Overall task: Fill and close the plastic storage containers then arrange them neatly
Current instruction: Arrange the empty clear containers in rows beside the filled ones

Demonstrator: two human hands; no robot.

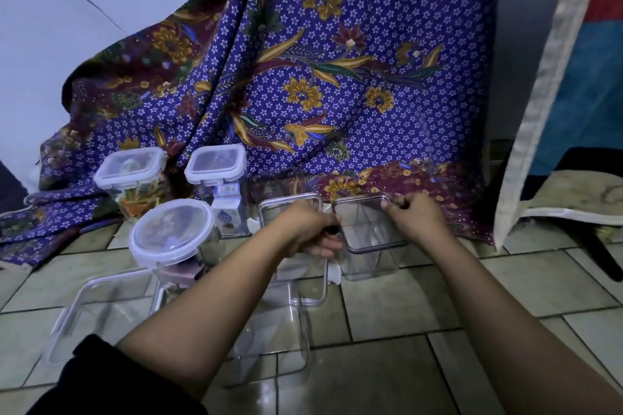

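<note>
An open, clear square container (pixel 369 246) stands on the tiled floor at centre. My left hand (pixel 308 229) grips its near-left rim. My right hand (pixel 413 214) pinches its far-right corner. Left of it, partly under my left hand, lies a clear lid (pixel 318 283) with white clips. Two lidded square containers (pixel 129 167) (pixel 215 162) and a lidded round container (pixel 172 231), each holding colourful items, stand to the left. Two more clear open containers (pixel 97 307) (pixel 273 340) sit near me, under my left forearm.
A purple floral batik cloth (pixel 337 77) hangs behind the containers and spills onto the floor. A cream-edged blue and red fabric (pixel 556 77) leans at right. Pale floor tiles (pixel 421 313) lie in front.
</note>
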